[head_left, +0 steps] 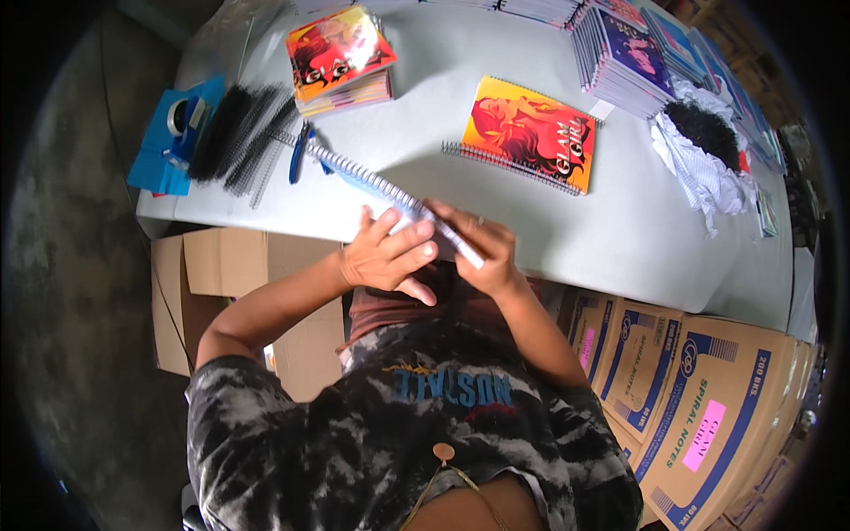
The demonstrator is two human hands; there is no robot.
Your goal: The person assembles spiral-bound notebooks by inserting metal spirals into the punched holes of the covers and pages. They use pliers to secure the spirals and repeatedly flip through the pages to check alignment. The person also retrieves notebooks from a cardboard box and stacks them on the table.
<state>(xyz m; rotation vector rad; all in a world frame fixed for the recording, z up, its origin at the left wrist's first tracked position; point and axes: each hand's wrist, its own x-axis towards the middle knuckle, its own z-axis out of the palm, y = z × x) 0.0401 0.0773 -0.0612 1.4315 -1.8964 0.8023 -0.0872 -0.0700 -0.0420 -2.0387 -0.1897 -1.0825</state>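
Observation:
A spiral notebook (370,180) is tilted on its edge over the near side of the table, its coil along the top. The coil's far end sticks out to the left. My right hand (482,252) grips the notebook at its near right end, fingers wrapped round it. My left hand (390,255) is open, fingers spread, against or just in front of the notebook's side; the exact contact is hard to tell. Beside the coil's far end lie blue-handled pliers (298,157). Another notebook (531,133), with a red and yellow cover, rests flat to the right, its coil facing me.
Loose black coils (232,142) lie left, beside a tape dispenser (186,117) on a blue sheet (150,159). A notebook stack (341,62) stands behind them. More stacks (620,62) and a crumpled cloth (699,168) are at right. Cardboard boxes (717,416) sit below the table.

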